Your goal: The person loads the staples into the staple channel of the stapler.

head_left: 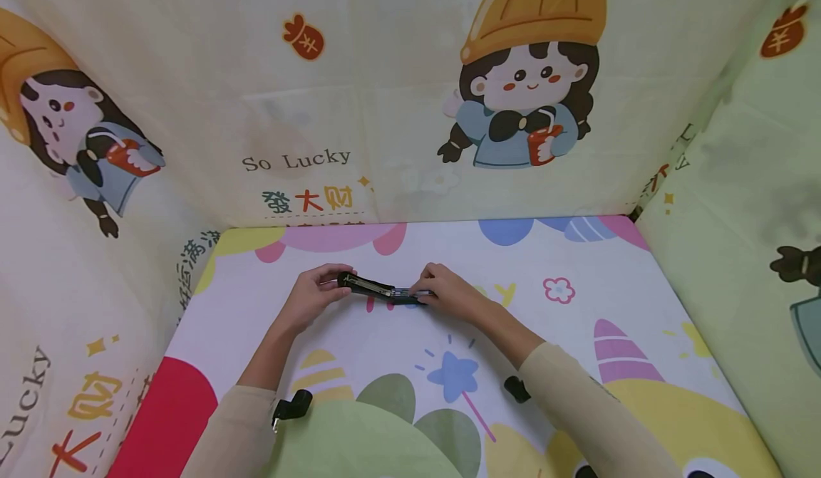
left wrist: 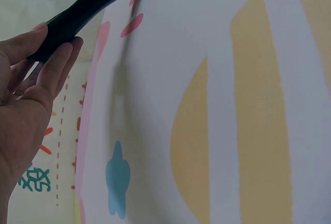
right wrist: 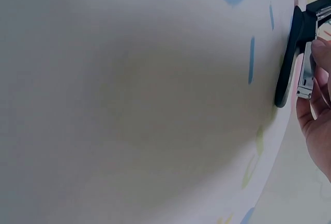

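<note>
A black stapler (head_left: 368,287) is spread open above the patterned tabletop, its top cover swung away from the base. My left hand (head_left: 313,294) grips the end of the cover (left wrist: 77,14) between thumb and fingers. At the other side, my right hand (head_left: 452,294) pinches the silvery metal staple channel (right wrist: 306,74) with thumb and fingers. Close below the channel lies the long black base (right wrist: 288,63), in the right wrist view. Whether staples sit inside the channel cannot be made out.
A white cloth with cartoon prints (head_left: 398,343) covers the table. Printed fabric walls (head_left: 385,107) rise at the back and both sides. Small black wrist cameras (head_left: 293,405) stick out from the sleeves.
</note>
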